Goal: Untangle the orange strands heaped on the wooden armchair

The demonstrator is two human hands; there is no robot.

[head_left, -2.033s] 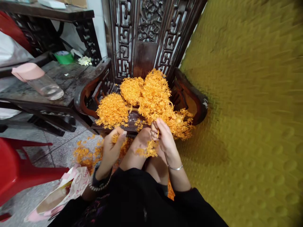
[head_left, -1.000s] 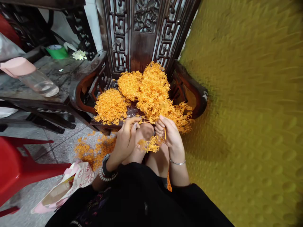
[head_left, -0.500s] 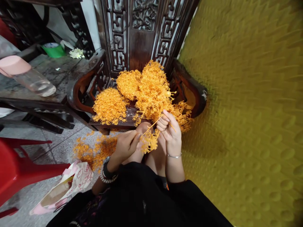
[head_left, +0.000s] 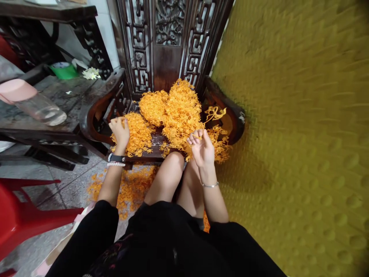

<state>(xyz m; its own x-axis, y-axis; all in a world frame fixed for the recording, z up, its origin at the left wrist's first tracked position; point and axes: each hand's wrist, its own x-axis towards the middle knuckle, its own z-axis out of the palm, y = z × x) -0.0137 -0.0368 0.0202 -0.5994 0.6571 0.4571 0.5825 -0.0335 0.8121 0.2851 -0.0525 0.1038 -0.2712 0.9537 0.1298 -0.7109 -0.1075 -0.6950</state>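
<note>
At the left heap of small orange curly florets (head_left: pixel 140 132), my left hand (head_left: pixel 119 132) rests against the near left side with its fingers a little apart and nothing visible held. My right hand (head_left: pixel 203 148) is raised over my right knee, its fingers curled round a thin orange sprig (head_left: pixel 215 113) whose branching end sticks up beyond the fingertips. Behind that hand, a taller orange pile (head_left: pixel 183 111) covers the middle of the dark wooden chair seat (head_left: pixel 157 144). Looser orange sprigs (head_left: pixel 220 142) spread over the seat's right side.
Orange bits (head_left: pixel 131 188) litter the floor by my legs. To the left stand a dark side table (head_left: pixel 37 96) with a pink-lidded bottle (head_left: pixel 40 104) and green tape (head_left: pixel 63 70), and a red stool (head_left: pixel 25 215). A yellow-green textured surface (head_left: pixel 288 134) fills the right.
My left hand has left the sprig held between both hands and moved forward and left to the left heap. My right hand keeps a sprig, which now points upward.
</note>
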